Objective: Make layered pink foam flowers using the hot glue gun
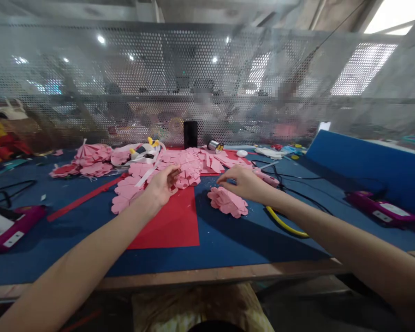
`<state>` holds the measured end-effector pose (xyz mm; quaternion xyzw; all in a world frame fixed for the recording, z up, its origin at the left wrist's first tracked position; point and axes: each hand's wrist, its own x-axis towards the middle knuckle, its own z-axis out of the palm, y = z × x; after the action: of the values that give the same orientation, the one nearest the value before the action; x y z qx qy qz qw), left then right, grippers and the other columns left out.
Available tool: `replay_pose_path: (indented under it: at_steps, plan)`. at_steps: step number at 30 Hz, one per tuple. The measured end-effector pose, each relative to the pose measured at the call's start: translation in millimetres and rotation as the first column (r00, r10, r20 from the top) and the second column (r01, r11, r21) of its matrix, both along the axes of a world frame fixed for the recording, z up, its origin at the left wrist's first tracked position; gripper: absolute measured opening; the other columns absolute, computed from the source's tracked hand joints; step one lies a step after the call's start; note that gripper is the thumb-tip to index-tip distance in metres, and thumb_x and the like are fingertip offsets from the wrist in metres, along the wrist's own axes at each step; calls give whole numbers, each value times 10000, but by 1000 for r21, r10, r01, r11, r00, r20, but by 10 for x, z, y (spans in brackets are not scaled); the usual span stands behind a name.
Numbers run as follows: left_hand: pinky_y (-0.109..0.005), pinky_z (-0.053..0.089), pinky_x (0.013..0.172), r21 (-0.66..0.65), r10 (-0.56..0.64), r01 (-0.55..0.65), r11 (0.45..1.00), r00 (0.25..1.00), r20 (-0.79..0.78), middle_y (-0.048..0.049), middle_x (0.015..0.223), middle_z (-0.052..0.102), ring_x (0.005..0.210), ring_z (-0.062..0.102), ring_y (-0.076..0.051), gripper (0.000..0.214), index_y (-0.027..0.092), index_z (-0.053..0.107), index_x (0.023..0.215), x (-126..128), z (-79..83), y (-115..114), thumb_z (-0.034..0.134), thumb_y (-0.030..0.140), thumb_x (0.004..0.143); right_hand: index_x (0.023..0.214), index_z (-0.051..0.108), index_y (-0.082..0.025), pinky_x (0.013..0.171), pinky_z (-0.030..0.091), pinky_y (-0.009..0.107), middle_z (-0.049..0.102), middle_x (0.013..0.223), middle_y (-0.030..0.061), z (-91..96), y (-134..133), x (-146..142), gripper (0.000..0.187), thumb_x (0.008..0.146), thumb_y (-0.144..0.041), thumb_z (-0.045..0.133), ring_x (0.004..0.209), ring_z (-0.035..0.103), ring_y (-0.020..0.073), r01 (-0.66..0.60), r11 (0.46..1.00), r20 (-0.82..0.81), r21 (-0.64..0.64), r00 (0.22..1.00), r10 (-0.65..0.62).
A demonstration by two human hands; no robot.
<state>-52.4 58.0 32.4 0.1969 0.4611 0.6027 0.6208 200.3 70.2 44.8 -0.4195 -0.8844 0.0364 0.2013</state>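
Observation:
My left hand (163, 184) reaches into a heap of pink cut-out petal pieces (186, 166); its fingers are curled and pinch at one piece near the heap's front edge. My right hand (244, 182) hovers just above and behind a pink assembled flower (228, 202) lying on the blue table cover, fingers bent and drawn together; whether it holds anything is hidden. A red sheet (174, 221) lies between my forearms.
More pink flowers (91, 159) sit far left. A magenta glue gun (380, 207) lies right, another magenta tool (10, 226) left, with black cables (287, 182) and a yellow ring (285, 223). A black box (190, 133) and perforated metal screen (207, 83) stand behind. A blue board (366, 161) leans right.

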Motion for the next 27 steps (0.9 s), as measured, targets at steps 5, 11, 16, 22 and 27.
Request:
replay_pose_path:
  at_steps: [5,11,16,22,27]
  plan:
    - [-263,439,635,42,27,-30,999,998,53,36,664,669,529,546,-82,87,193,654,696,-28,-59,13,739,178,688,834,792,-167,699,448,247,762,794,32,-28,170,-442,199,808,-196,597,718,654,158,0,984,42,-181,999,8]
    - [-259,435,676,80,48,-57,995,993,108,45,647,650,553,555,-78,92,193,637,680,-35,-69,-9,728,185,694,695,763,-120,514,335,248,612,523,39,-188,255,-812,262,816,-319,642,514,527,127,163,943,17,-291,986,-166]
    - [-264,435,692,108,60,-75,991,989,133,41,675,662,556,549,-81,76,194,647,706,-30,-52,-21,720,178,692,747,761,-105,478,322,218,588,532,16,-289,299,-969,287,820,-358,647,498,488,98,225,895,-78,-385,959,-274]
    - [-266,431,710,126,64,-83,989,987,148,51,673,651,556,545,-73,98,189,622,697,-39,-51,-27,719,175,699,781,762,-107,494,357,215,629,582,18,-155,195,-882,212,791,-284,645,550,527,111,210,889,-178,-407,936,-303]
    - [-257,425,719,131,55,-76,988,986,157,73,658,639,561,551,-65,108,193,612,695,-55,-50,-30,719,177,695,773,749,-152,511,390,243,668,616,19,-17,-300,-678,276,857,-343,568,544,560,131,129,919,-238,-373,944,-229]
